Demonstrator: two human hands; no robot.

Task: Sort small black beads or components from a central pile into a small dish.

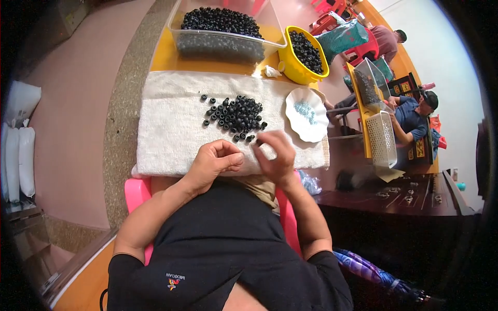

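Observation:
A loose pile of small black hollow pieces (236, 115), like round caps or beads, lies on a white towel (168, 122). Just in front of the pile is my left hand (213, 165), thumb and fingers pinched together; whatever they hold is too small to make out. Slightly blurred, my right hand (279, 156) reaches to the pile's near right edge, with a small black piece at its fingertips. A white scalloped dish (307, 133) with small pale blue bits stands right of the pile.
Beyond the towel sit a clear plastic bin (223, 44) and a yellow basin (298, 72), both holding more black pieces. A crumpled white tissue (272, 71) lies near the basin. At the right, a person (415, 116) works at another table beside a white perforated basket (382, 139).

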